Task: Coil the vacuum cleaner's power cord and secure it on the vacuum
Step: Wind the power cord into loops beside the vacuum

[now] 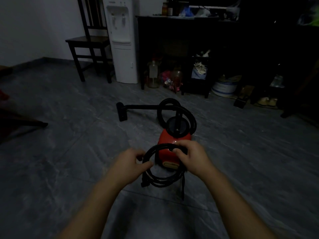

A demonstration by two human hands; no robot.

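Bare grey floor [69,169] lies open left and right of the red vacuum cleaner [172,144]. Beyond it, hose [163,107] and wand [143,106] block. Dark cabinet [189,40] closes the back.

The room is dim. At twelve o'clock, the dark cabinet [189,35] swallows its own shelves, and the jars and bags beneath it are too murky to name. The right hand [191,157] covers the near top of the red vacuum [168,140] and part of the black cord [155,182]. At nine o'clock a dark chair leg [25,125] runs off the edge. Both forearms are cut off at six o'clock.
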